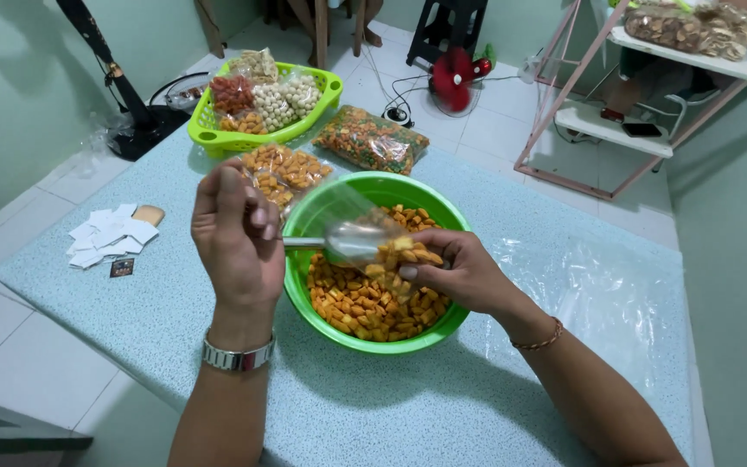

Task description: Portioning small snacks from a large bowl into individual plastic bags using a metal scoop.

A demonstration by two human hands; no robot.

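A round green bowl [443, 322] of small orange snack pieces [356, 304] stands on the speckled table. Over the bowl my left hand [237, 242] grips the handle of a metal spoon [352, 240], whose scoop sits inside a small clear plastic bag [365, 220]. My right hand [460, 272] holds that bag by its lower edge. Some orange pieces lie in the bag near my right fingers. A metal watch is on my left wrist, a thin bracelet on my right.
Filled snack packets [291, 169] lie behind the bowl, beside a bag of mixed orange-green snacks [372, 138]. A lime basket [205, 134] holds several more packets. White paper slips [105, 235] lie at left, clear plastic sheeting [598, 285] at right. A pink rack [598, 121] stands beyond.
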